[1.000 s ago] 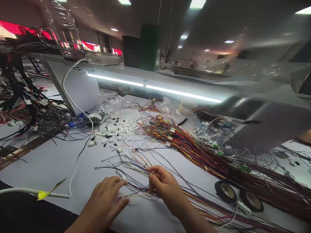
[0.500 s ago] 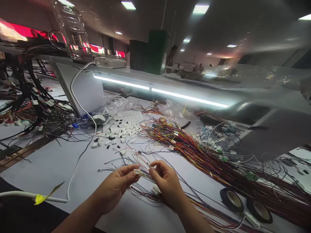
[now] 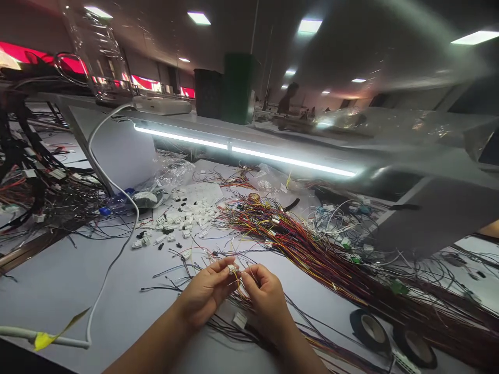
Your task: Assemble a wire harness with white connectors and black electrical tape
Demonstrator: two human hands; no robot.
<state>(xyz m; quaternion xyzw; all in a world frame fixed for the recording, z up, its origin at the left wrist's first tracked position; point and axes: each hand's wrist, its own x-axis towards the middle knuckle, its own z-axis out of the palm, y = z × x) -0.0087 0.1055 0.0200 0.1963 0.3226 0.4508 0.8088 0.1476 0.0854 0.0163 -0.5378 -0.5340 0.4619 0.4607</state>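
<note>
Between the thumb and fingers of my left hand (image 3: 206, 293) is a small white connector housing (image 3: 233, 268). Thin wires (image 3: 238, 285) in yellow and red run down from it. My right hand (image 3: 268, 296) is pinched right beside the housing, its fingertips on a thin wire whose end is too small to make out. Beneath both hands lies a loose wire harness, with another white connector (image 3: 240, 320) on it near my right wrist.
White and black connector housings (image 3: 187, 215) lie scattered beyond my hands. A thick bundle of red, yellow and dark wires (image 3: 312, 254) crosses to the right. Black tape rolls (image 3: 369, 330) sit at front right. A white cable (image 3: 130, 192) curves along the left, below a lit shelf.
My hands have come together, bringing the right fingertips and wire up to the white housing. The housing has turned in my left hand, and the view has shifted slightly.
</note>
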